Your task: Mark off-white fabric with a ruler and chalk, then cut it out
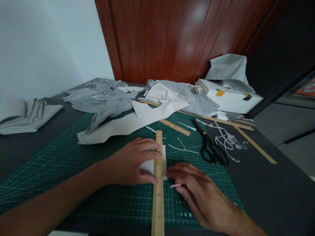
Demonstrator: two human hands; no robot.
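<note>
A wooden ruler (158, 183) is lying lengthwise over a small white fabric piece (150, 165) on the green cutting mat (61, 164). The left hand (130, 162) is pressing it flat, grip spread apart; the right hand (199, 193), at three o'clock, is pinching pink chalk (175, 186). Black scissors (211, 147) are lying at two o'clock on the counter (270, 190).

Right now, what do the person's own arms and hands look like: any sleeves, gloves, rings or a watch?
Both arms are bare as far as the frame shows, with no sleeves. The left hand and right hand wear no gloves. No rings, watch or bracelets show. The fingers carry short, unpainted nails.
</note>
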